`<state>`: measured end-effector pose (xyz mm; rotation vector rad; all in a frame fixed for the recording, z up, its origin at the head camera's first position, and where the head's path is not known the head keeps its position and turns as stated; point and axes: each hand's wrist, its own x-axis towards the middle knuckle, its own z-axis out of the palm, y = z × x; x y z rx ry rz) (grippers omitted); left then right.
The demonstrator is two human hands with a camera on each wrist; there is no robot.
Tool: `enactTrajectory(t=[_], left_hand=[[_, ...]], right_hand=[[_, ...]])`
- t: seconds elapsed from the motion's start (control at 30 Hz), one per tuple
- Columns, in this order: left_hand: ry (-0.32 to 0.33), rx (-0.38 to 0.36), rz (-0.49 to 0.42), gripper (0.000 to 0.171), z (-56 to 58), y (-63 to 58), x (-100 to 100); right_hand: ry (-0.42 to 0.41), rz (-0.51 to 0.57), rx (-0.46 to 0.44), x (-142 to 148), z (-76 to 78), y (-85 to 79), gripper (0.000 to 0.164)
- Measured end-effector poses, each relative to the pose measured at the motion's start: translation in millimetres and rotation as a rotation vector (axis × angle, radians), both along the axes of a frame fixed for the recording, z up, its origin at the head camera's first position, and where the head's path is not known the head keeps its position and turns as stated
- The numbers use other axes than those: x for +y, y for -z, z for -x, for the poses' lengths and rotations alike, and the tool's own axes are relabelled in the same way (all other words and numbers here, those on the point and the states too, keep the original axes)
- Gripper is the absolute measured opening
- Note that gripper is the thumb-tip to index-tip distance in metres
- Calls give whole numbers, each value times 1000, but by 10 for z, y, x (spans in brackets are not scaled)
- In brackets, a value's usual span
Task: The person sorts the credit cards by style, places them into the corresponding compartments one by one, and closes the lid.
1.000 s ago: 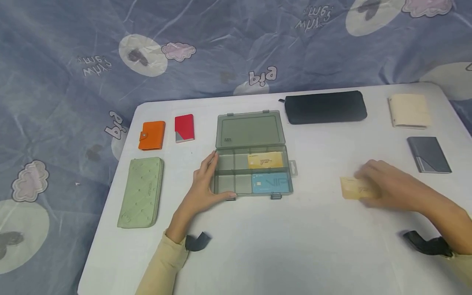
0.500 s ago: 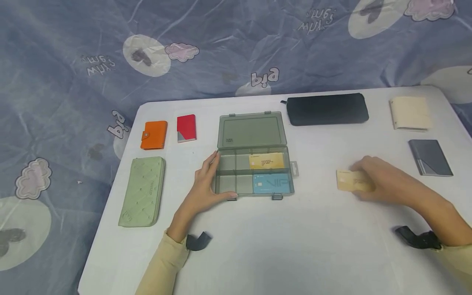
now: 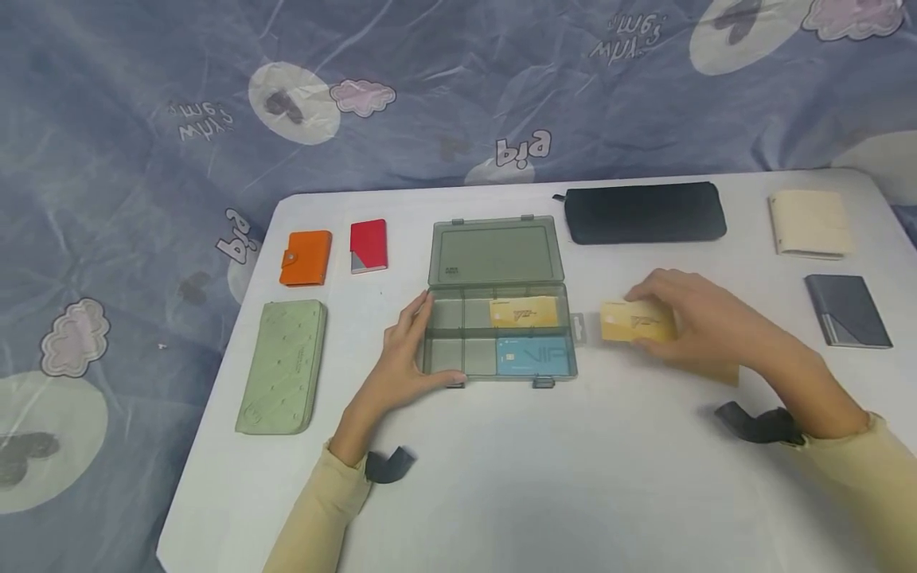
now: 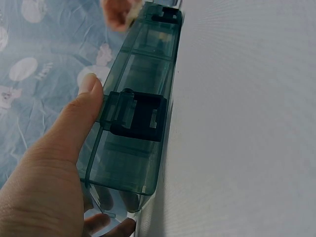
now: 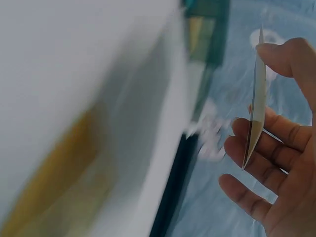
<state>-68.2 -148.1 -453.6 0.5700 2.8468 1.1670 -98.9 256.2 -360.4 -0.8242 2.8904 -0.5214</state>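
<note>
Though head-view broad, right-wrist-view card edgewise

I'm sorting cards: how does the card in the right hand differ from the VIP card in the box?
The held card is gold; the VIP card is blue. The right hand pinches the held card, while the VIP card lies in the box. Both are flat cards with printing on them.

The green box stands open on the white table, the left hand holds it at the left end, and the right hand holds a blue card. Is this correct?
Not quite: the head view shows that the card in the right hand is gold. The green box does stand open on the white table, with the left hand at its left end.
</note>
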Motion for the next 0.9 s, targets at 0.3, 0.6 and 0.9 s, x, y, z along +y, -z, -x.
enactTrajectory(t=[0.3,0.6,0.9], left_hand=[[-2,3,9,116,1,14,-12],[12,11,14,116,0,-19,5],[4,2,15,116,-14,-25,4]], right_hand=[[-214,90,5,-843,437,32,46],[-255,120,63,-949,544,286,49],[-257,191,122,-696,386,384,51]])
